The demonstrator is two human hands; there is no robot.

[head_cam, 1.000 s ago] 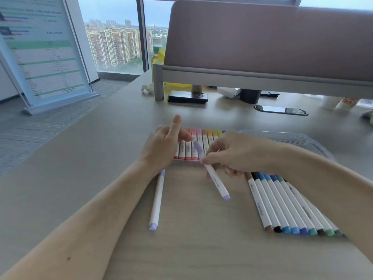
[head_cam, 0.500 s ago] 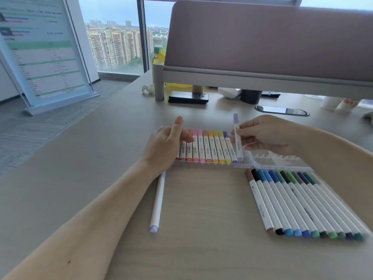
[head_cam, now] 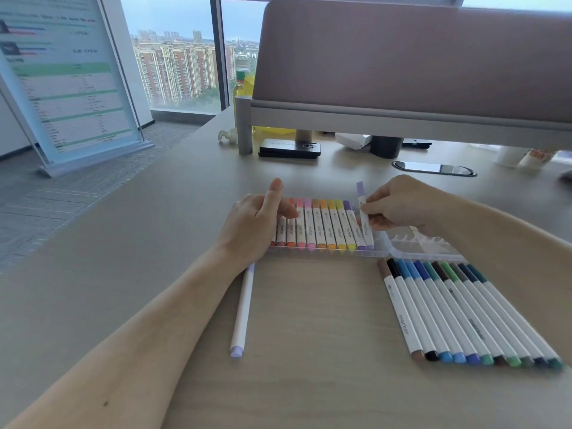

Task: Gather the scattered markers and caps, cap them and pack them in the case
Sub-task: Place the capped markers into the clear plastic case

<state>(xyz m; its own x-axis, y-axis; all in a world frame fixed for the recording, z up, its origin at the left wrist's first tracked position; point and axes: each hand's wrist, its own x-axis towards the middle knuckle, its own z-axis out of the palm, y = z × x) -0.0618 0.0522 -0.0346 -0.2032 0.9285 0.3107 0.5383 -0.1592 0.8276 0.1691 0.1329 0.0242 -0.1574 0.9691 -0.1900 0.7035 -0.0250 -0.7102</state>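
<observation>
The right hand (head_cam: pixel 399 205) pinches a lilac marker (head_cam: pixel 364 215) near its far end, long axis parallel to the row in the case (head_cam: pixel 382 246), foot at the row's right end, while the left hand (head_cam: pixel 257 221), fingers loosely spread, rests on the row's left end.

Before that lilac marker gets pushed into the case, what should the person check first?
1. Lilac marker held by right hand: ok.
2. Both its ends capped: ok.
3. Free room in the case right of the packed row: ok.
4. Left hand steadying the row: ok, it rests on the red end.
5. Marker seated flat: not ok, its far end sticks up.
6. Everything gathered: not ok; a pale marker and a blue-green row lie on the desk.
</observation>
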